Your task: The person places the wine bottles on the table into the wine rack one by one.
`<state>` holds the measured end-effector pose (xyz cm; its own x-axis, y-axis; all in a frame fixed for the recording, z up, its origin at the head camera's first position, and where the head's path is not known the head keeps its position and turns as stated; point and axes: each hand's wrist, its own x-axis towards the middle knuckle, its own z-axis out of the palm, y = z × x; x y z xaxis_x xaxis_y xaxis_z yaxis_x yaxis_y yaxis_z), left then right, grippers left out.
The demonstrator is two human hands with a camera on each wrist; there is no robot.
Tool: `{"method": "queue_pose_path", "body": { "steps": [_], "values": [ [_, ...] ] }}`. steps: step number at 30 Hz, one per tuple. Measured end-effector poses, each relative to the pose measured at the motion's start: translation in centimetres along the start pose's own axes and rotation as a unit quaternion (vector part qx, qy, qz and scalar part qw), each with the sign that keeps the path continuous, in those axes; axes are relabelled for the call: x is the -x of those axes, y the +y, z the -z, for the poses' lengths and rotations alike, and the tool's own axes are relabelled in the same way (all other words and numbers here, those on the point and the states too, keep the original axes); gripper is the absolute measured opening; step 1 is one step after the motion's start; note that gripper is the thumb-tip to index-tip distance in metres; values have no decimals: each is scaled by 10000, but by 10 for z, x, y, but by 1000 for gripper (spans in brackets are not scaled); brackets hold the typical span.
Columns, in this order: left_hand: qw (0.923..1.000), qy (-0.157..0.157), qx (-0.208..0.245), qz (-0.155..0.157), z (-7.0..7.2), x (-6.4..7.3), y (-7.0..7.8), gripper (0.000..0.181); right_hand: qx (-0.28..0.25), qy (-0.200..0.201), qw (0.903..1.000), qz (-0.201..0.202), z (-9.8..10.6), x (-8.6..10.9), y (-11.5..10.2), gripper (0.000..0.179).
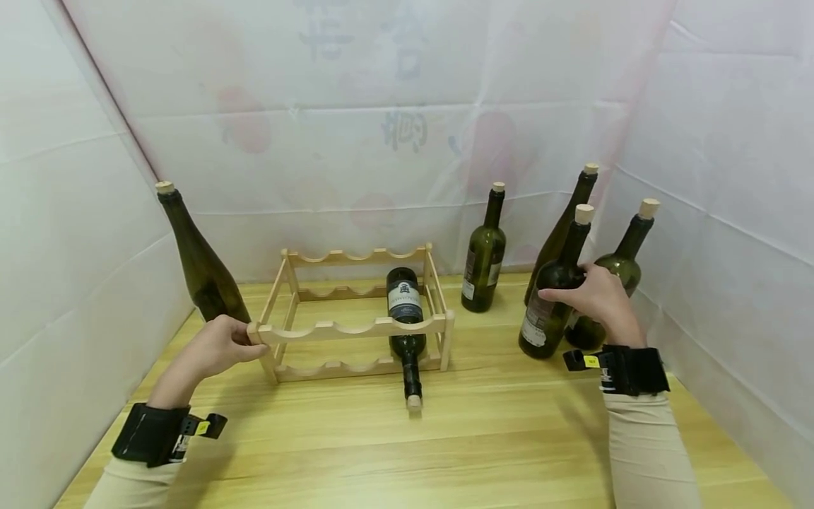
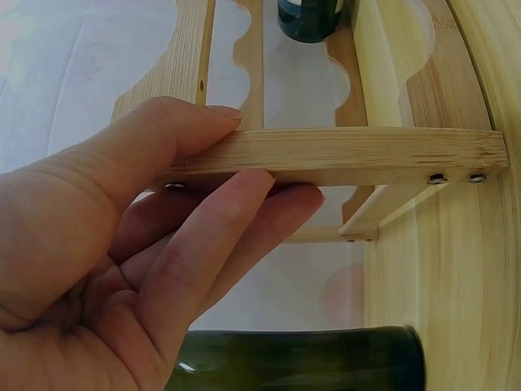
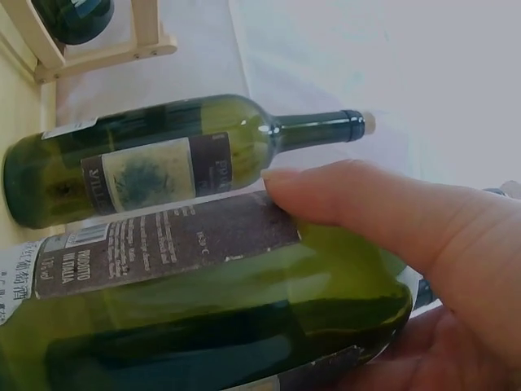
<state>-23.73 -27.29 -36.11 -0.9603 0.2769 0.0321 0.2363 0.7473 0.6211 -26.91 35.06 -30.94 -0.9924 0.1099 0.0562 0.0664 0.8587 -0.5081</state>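
Note:
My left hand (image 1: 219, 346) pinches the front left corner post of a light wooden wine rack (image 1: 326, 329); the thumb lies on one side of the wood and fingers on the other in the left wrist view. One dark wine bottle (image 1: 405, 304) lies in the rack at its right end, its corked neck pointing toward me. My right hand (image 1: 600, 295) grips a corked green wine bottle (image 1: 539, 326) by its upper body. It stands nearly upright, with thumb and fingers on opposite sides. Its label (image 3: 163, 248) shows in the right wrist view.
A tall corked bottle (image 1: 206, 265) stands left of the rack, close to my left hand. Another bottle (image 1: 485, 261) is upright right of the rack. Two more, a slim bottle (image 1: 566, 215) and a wider bottle (image 1: 626, 265), stand around the gripped one. White sheets (image 1: 381, 162) enclose the table (image 1: 407, 459).

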Motion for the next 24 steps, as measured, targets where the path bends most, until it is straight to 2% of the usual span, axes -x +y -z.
{"method": "queue_pose_path", "body": {
  "steps": [6,11,17,24],
  "values": [
    [10000,-5,16,-43,-1,0,-1,17,287,123,9995,66,1,2,-6,130],
    [10000,-20,17,-52,0,0,0,18,319,154,9993,78,2,6,-14,130],
    [10000,-44,-24,22,-1,0,0,17,331,10,9994,113,5,16,-29,133],
    [10000,-38,-16,65,0,0,1,18,332,-162,9986,390,9,34,-50,133]
  ]
}}
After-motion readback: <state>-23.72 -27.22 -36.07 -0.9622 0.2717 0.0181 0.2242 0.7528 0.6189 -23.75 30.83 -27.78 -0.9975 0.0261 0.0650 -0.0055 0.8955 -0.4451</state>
